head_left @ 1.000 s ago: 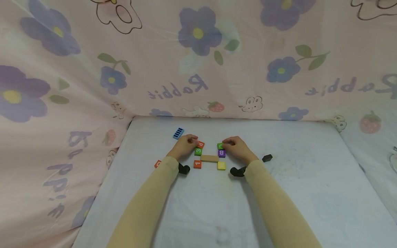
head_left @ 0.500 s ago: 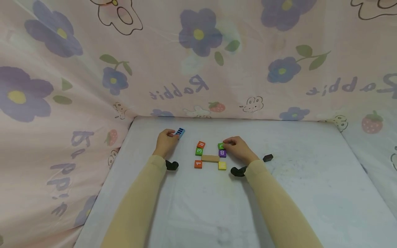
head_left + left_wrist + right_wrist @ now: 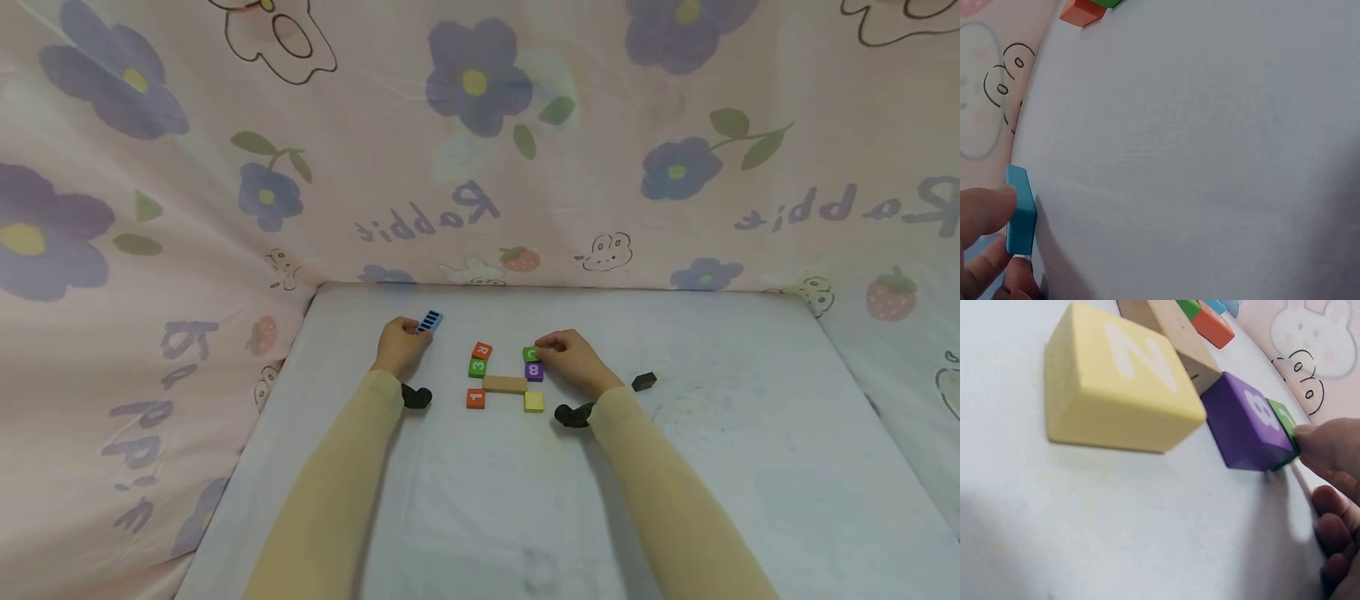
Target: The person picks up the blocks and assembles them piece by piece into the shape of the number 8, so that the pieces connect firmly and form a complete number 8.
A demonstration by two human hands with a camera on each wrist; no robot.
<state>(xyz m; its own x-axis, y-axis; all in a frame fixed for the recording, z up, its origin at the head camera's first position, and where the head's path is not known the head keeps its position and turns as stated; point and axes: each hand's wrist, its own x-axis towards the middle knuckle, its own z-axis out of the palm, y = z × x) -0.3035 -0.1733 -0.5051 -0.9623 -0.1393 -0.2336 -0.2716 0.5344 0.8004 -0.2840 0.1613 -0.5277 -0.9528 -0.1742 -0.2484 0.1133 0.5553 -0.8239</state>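
Note:
My left hand pinches a light-blue rectangular block with a row of dark bars at the back left; in the left wrist view the thumb lies on one face of it, fingers on another. My right hand holds a green letter block between thumb and fingers, right against the purple 8 block. A wooden plank spans between two columns. The left column has an orange R block, a green 3 block and an orange 1 block. The yellow block stands nearest me on the right.
A dark block lies to the right of my right wrist. Dark wrist-worn camera parts stick out inward from both cuffs. The white table ends at a flower-printed curtain behind and at the left.
My left hand has left the orange R block, moved left and taken hold of the light-blue block. My right hand stays at the green letter block.

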